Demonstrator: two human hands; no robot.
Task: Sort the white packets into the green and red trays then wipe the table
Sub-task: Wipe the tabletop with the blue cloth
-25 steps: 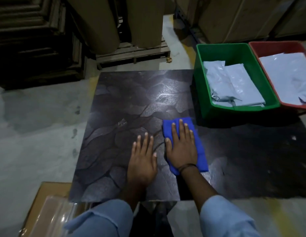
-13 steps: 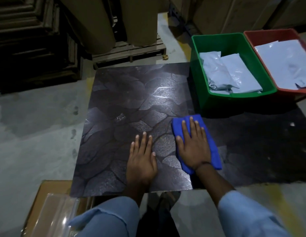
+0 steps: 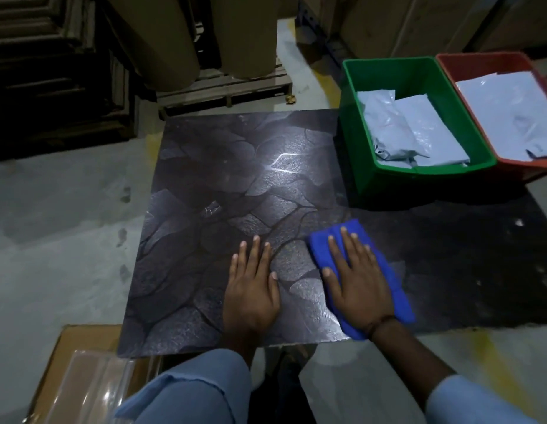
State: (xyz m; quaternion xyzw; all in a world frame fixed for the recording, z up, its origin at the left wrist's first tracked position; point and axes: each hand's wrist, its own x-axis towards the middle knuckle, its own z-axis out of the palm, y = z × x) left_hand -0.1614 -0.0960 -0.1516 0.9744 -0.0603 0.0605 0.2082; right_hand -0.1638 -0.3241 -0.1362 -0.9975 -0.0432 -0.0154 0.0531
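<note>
My right hand (image 3: pixel 359 280) presses flat on a folded blue cloth (image 3: pixel 388 280) lying on the dark patterned table (image 3: pixel 235 179), near its front edge. My left hand (image 3: pixel 252 289) rests flat on the bare tabletop just left of the cloth, fingers together, holding nothing. At the back right stands a green tray (image 3: pixel 357 154) with white packets (image 3: pixel 409 133) inside. A red tray (image 3: pixel 449 65) beside it on the right holds more white packets (image 3: pixel 510 111). No packets lie on the table surface.
Large brown paper rolls (image 3: pixel 244 32) stand on a wooden pallet (image 3: pixel 223 90) behind the table. A cardboard box (image 3: pixel 82 377) with clear plastic sits on the floor at the front left. Grey concrete floor (image 3: pixel 51 240) lies to the left.
My right hand has slid the blue cloth to the right along the front of the table. My left hand has stayed flat in about the same place.
</note>
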